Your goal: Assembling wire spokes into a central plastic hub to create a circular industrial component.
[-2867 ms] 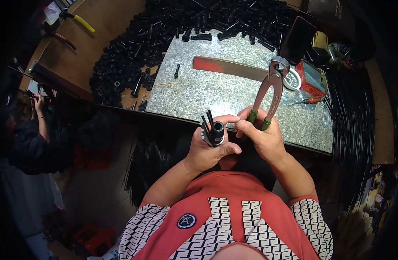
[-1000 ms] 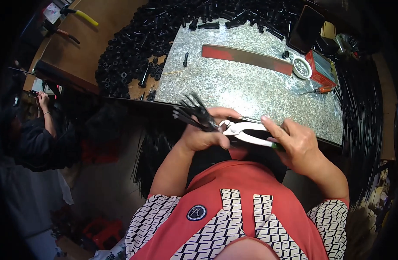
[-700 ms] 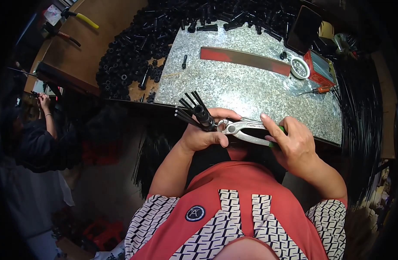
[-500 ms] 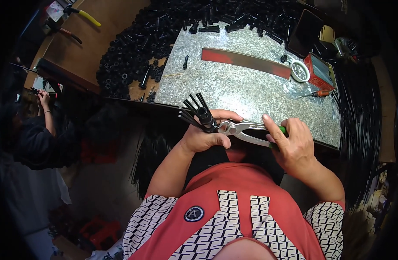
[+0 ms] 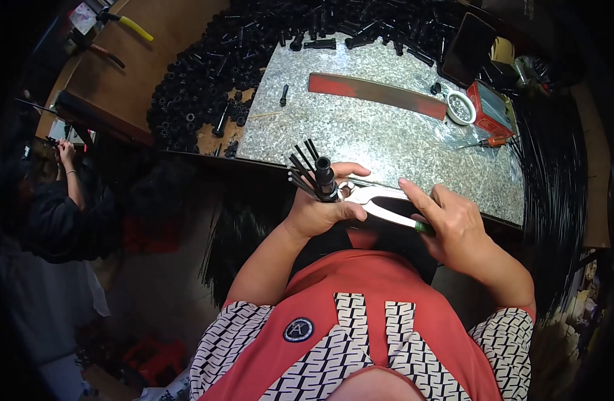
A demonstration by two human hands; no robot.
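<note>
My left hand is closed around a black part with a round hollow end and several thin black rods fanning up beside it. Its thumb and forefinger point toward the pincers. My right hand grips the green handles of metal pincers, with its index finger stretched along toward the jaws. Those jaws are at the black part, next to my left fingers; exactly what they bite on is hidden. Both hands are in front of the near edge of the speckled tabletop.
A heap of black plastic parts covers the table's far and left side. A red-and-grey flat strip, a white bowl, a red box and an orange-handled screwdriver lie beyond. Long black rods hang at right. Another person works far left.
My left hand and the black part have shifted slightly right, and the part stands more upright. The pincers have turned a little, with their handles lower. My right hand's grip has shifted slightly.
</note>
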